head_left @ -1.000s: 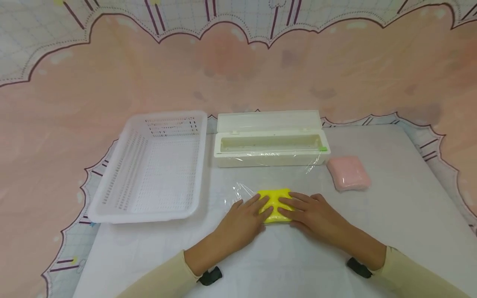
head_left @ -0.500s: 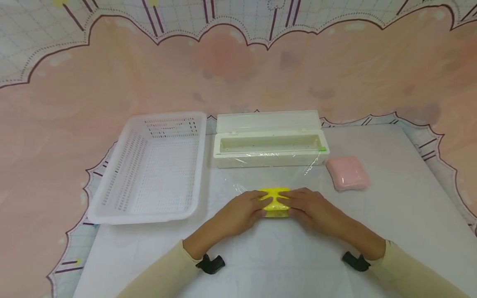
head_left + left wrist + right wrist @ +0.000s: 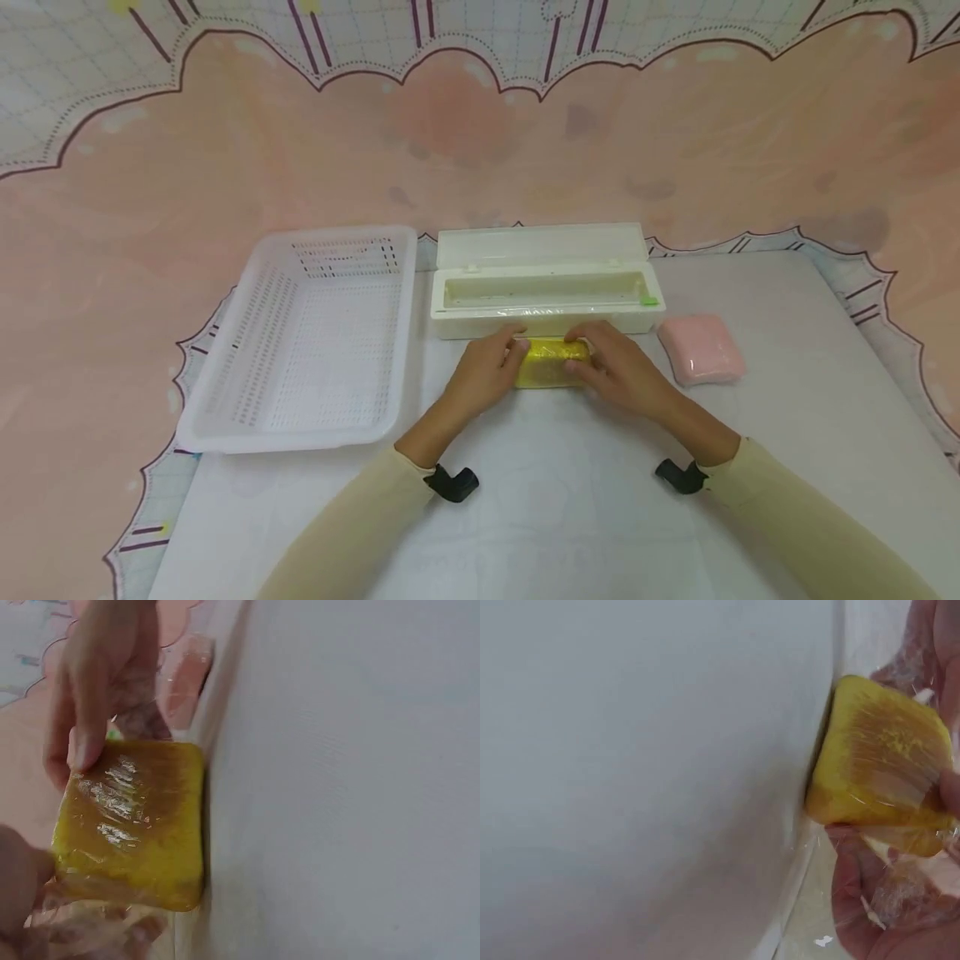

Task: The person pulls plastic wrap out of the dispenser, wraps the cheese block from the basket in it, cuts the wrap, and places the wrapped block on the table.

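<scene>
A square yellow block (image 3: 553, 368) under clear cling film stands tilted on its edge just before the dispenser. Its brownish, film-creased face (image 3: 124, 802) shows in the left wrist view. My left hand (image 3: 486, 373) holds its left side, and my right hand (image 3: 626, 371) grips the right side, thumb on the near face. Most fingers go behind the block and are partly hidden. Crumpled clear film (image 3: 904, 892) lies over the right fingers in the right wrist view. Behind the hands is an off-white cling film dispenser (image 3: 457, 327) with its lid raised.
To the right lies a pink wrapped block (image 3: 701, 350). A white perforated basket (image 3: 407, 350) stands on the left. White cloth covers the table (image 3: 562, 508), and a patterned pink sheet (image 3: 360, 158) hangs behind.
Both hands have moved forward, towards the dispenser, with the yellow block. It lay flat under spread fingers, then tilted up, and its film-covered face now shows towards me.
</scene>
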`<state>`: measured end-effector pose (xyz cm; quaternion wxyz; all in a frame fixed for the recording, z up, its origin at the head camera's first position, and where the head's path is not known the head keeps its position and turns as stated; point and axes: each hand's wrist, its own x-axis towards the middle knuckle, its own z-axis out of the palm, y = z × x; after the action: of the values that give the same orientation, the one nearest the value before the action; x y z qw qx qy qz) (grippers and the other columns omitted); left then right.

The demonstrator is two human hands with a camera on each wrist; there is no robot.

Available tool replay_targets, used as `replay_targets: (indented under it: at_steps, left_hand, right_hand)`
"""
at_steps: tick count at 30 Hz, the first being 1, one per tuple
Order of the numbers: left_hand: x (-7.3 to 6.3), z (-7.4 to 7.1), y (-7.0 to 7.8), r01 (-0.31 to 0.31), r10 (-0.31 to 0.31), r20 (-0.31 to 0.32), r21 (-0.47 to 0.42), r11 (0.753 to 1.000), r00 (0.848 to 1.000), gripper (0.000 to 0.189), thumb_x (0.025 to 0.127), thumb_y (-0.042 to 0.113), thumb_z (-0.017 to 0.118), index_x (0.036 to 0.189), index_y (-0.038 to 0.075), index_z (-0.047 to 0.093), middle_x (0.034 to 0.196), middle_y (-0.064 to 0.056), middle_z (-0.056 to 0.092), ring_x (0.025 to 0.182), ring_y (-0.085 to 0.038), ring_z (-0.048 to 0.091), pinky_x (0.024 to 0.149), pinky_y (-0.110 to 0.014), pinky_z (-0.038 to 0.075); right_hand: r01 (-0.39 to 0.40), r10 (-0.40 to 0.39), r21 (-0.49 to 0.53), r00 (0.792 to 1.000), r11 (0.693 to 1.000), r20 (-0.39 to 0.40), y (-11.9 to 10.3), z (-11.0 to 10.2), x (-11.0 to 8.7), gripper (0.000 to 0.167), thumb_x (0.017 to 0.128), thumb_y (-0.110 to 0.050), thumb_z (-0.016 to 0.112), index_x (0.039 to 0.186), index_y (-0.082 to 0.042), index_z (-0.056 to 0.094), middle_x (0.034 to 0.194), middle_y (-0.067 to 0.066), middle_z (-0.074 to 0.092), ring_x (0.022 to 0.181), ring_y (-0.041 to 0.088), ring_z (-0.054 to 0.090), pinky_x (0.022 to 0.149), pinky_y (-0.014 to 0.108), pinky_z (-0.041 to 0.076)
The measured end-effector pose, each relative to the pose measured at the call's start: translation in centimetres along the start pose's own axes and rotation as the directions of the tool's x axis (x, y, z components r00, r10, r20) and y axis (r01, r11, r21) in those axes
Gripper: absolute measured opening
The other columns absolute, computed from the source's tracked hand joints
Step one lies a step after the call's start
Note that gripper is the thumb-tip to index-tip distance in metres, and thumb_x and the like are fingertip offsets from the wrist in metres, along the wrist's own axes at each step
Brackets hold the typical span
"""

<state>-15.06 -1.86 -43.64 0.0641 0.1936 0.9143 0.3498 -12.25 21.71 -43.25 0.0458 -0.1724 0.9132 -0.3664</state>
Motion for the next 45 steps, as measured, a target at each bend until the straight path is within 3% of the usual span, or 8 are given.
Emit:
replay_targets:
  at_steps: [6,11,20,25,28,34,40,45]
  left_hand:
    - [0.2,0.3,0.9,-0.095,0.132,-0.15,0.234,0.968,0.98,0.031,0.104,0.032,0.061,0.127,0.013,0.067,0.118,-0.007,0.063,0.105,-0.023,0.064,0.081,-0.036,0.058]
    - [0.8,0.4,0.8,-0.106,0.146,-0.169,0.224,0.969,0.975,0.023,0.101,0.023,0.065,0.12,0.01,0.07,0.11,-0.005,0.062,0.094,-0.019,0.063,0.078,-0.031,0.057]
    - [1.3,0.7,0.5,-0.095,0.146,-0.202,0.243,0.965,0.969,0.02,0.099,0.022,0.069,0.112,0.008,0.073,0.097,-0.005,0.062,0.082,-0.017,0.062,0.07,-0.028,0.055]
    - [1.4,0.4,1.6,-0.093,0.202,-0.213,0.433,0.896,0.956,0.021,0.097,0.024,0.07,0.114,0.013,0.073,0.11,-0.005,0.063,0.095,-0.024,0.063,0.072,-0.037,0.055]
    - [1.7,0.2,2.8,-0.104,0.235,-0.203,0.505,0.857,0.951,0.026,0.094,0.023,0.07,0.118,0.015,0.071,0.118,-0.006,0.062,0.104,-0.027,0.06,0.077,-0.042,0.052]
    - [4.5,1.0,6.2,-0.135,0.197,-0.092,0.455,0.88,0.976,0.029,0.102,0.027,0.055,0.124,0.017,0.071,0.121,-0.001,0.066,0.11,-0.023,0.062,0.085,-0.044,0.053]
    - [9.2,2.4,9.1,-0.162,0.149,0.071,0.24,0.957,0.986,0.029,0.108,0.025,0.05,0.124,0.016,0.072,0.118,0.0,0.07,0.108,-0.017,0.065,0.092,-0.033,0.055]
    - [12.6,4.4,10.1,-0.127,0.112,0.164,0.085,0.988,0.98,0.025,0.106,0.031,0.056,0.11,0.017,0.077,0.101,0.004,0.073,0.089,-0.011,0.061,0.077,-0.02,0.049]
  right_hand:
    - [-0.058,0.047,-0.095,0.993,0.994,-0.109,-0.1,0.2,1.4,0.036,0.099,-0.028,0.069,0.13,-0.01,0.066,0.119,0.013,0.063,0.1,0.026,0.065,0.08,0.038,0.058]
    - [-0.135,0.096,-0.208,0.978,0.969,-0.186,-0.4,0.4,1.9,0.04,0.096,-0.036,0.072,0.13,-0.016,0.07,0.102,0.007,0.066,0.084,0.021,0.06,0.067,0.033,0.05]
    - [-0.164,0.119,-0.257,0.976,0.952,-0.182,-0.3,0.3,2.3,0.04,0.095,-0.044,0.07,0.13,-0.024,0.071,0.119,0.005,0.075,0.099,0.025,0.071,0.071,0.043,0.058]
    - [-0.17,0.108,-0.292,0.97,0.941,-0.219,-0.1,-0.3,1.3,0.049,0.097,-0.048,0.068,0.139,-0.023,0.065,0.125,0.014,0.07,0.11,0.034,0.066,0.082,0.05,0.056]
    - [-0.213,0.123,-0.27,0.941,0.939,-0.315,0.2,-1.2,0.6,0.053,0.097,-0.045,0.068,0.142,-0.017,0.062,0.125,0.02,0.062,0.111,0.038,0.057,0.082,0.051,0.051]
    - [-0.344,0.248,-0.137,0.854,0.929,-0.457,2.3,-4.7,0.2,0.06,0.097,-0.041,0.068,0.141,-0.002,0.056,0.142,0.026,0.053,0.129,0.047,0.045,0.102,0.061,0.043]
    - [-0.429,0.397,-0.026,0.855,0.903,-0.333,4.7,-6.2,0.0,0.079,0.092,-0.054,0.071,0.148,-0.002,0.05,0.142,0.027,0.058,0.131,0.047,0.053,0.104,0.063,0.045]
    - [-0.371,0.339,0.007,0.839,0.928,-0.425,5.8,-5.6,0.6,0.062,0.084,-0.041,0.084,0.128,0.0,0.067,0.124,0.023,0.07,0.109,0.041,0.066,0.088,0.054,0.053]
